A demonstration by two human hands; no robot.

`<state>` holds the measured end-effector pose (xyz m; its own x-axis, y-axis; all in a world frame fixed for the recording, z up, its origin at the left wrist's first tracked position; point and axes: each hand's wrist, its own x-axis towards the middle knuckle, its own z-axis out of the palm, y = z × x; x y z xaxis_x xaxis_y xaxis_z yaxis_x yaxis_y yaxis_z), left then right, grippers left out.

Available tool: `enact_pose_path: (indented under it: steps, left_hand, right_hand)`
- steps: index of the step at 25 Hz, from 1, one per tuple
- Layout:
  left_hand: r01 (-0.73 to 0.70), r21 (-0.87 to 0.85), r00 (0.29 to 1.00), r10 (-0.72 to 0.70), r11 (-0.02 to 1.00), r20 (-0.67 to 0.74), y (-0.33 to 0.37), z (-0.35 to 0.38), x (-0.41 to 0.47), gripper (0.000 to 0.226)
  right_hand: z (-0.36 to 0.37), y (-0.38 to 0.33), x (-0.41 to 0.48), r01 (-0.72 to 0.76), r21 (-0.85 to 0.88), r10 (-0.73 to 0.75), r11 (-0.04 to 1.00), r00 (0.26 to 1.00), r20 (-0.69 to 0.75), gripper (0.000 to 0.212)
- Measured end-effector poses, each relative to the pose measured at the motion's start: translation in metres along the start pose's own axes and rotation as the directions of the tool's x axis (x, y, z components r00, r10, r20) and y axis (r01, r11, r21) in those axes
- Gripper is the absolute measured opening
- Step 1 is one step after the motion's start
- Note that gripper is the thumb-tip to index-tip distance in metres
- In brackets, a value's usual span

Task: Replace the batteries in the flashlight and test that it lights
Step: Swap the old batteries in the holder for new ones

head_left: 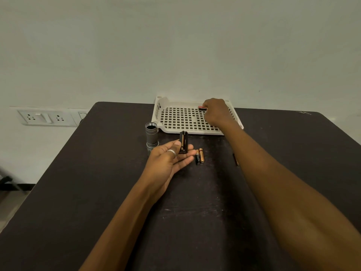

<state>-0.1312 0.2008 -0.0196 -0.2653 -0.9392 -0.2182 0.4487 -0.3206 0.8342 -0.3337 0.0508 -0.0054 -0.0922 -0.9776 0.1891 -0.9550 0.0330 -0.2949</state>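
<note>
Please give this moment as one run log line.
left hand holds battery holder | right hand pinches red battery in white tray | flashlight body upright on table

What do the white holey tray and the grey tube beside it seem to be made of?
White tray: probably moulded plastic, matt; its grid of square holes and rounded corners look cast in one piece. Grey tube: likely metal, perhaps aluminium, satin finish with turned rings; coated plastic remains possible.

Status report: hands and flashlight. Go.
Left hand holds battery holder. Right hand pinches red battery in tray. Flashlight body upright, open. Nothing blocking.
</note>
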Motion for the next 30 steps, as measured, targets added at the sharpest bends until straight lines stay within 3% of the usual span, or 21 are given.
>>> enact_pose_path:
  steps: [9, 21, 30]
  left_hand:
    - [0.013, -0.012, 1.0, -0.013, 1.0, -0.01, 0.003, 0.003, -0.002, 0.022]
    - [0.004, -0.003, 1.0, -0.004, 1.0, -0.007, 0.002, 0.003, 0.0, 0.021]
    - [-0.006, -0.015, 1.0, 0.005, 1.0, -0.015, 0.0, 0.003, 0.003, 0.022]
  right_hand:
    - [0.024, 0.007, 0.017, 0.082, -0.11, -0.08, 0.991, 0.997, 0.024, 0.037]
    - [0.028, 0.001, 0.01, -0.004, -0.127, -0.018, 0.992, 0.985, -0.172, 0.025]
    - [0.012, -0.005, 0.008, -0.021, -0.141, 0.019, 0.99, 1.0, -0.014, 0.023]
